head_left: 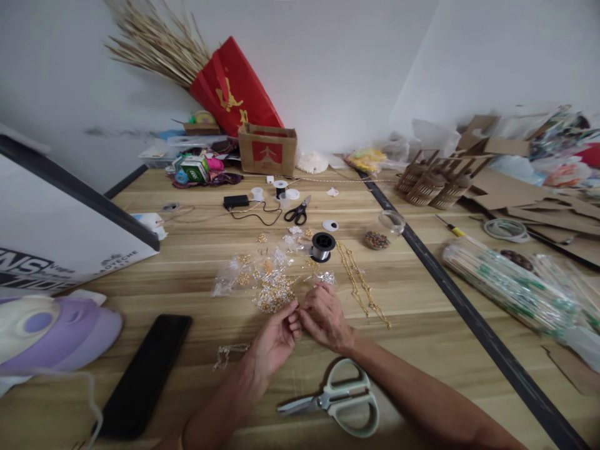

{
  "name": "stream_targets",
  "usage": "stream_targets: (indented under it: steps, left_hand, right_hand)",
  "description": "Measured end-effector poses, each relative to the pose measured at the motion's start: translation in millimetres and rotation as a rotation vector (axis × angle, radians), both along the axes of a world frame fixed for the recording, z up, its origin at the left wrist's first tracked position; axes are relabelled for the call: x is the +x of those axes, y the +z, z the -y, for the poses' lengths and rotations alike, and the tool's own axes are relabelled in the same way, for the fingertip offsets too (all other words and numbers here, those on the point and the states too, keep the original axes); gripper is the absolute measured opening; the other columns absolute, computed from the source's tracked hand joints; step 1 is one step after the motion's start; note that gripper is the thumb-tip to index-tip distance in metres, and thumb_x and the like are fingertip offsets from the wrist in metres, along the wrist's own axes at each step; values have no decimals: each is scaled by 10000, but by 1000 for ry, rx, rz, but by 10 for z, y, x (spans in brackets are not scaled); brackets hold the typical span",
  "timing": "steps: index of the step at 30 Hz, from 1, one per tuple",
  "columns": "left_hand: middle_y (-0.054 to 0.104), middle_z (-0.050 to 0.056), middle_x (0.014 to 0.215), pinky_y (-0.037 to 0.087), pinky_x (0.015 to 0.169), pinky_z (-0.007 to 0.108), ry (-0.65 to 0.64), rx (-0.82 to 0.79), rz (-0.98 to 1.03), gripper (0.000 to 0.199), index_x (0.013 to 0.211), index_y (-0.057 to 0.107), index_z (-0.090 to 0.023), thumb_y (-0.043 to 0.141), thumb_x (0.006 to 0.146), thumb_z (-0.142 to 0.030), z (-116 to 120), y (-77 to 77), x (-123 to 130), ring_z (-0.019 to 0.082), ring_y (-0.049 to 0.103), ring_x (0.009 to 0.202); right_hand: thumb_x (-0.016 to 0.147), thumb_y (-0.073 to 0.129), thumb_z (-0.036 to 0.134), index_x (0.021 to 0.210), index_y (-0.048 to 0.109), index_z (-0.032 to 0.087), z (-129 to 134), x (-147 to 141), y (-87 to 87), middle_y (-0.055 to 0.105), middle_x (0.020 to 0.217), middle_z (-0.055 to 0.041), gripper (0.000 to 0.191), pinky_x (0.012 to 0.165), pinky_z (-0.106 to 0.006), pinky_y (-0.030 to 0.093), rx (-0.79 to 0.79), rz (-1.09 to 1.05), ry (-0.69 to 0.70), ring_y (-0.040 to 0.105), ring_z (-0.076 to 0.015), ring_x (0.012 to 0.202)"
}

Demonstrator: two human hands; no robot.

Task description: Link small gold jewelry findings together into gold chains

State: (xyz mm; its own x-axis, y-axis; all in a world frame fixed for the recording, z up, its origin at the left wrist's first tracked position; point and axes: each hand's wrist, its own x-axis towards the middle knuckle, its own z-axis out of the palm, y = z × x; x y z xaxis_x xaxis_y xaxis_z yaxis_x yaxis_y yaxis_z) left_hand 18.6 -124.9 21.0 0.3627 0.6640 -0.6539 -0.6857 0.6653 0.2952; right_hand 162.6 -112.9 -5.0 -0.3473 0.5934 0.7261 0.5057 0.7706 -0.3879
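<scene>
L hand [281, 334] & R hand [325, 317] met w/ fingertips pinched, can't tell on what; beads [274, 294] lay just past L fingers, nearer L, chain [359, 275] right of R fingers, long axis slanting nearer-right.

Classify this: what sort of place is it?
Likely a jewellery or craft workspace: a pile of small gold and silvery pieces, a black spool of what looks like wire, and a gold-coloured chain.
</scene>
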Motion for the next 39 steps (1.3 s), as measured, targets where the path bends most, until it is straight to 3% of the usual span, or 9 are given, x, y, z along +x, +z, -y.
stream_targets:
  steps: [18,39]
  left_hand:
    - [475,-50,478,348,370,127,18,1,-20,177,650,538,-113,647,786,-84,-9,-11,15,36,424,383]
    - [531,-59,524,343,442,167,2,222,-180,329,653,543,-132,844,554,-221,26,-4,2,42,456,449]
  right_hand:
    - [840,500,115,862,490,203,3,-7,20,572,736,-15,91,893,-436,416,11,5,-3,537,-160,723]
    - [867,526,115,914,554,198,-17,30,-11,620,770,-19,100,936,-442,391,18,-2,9,563,-161,742]
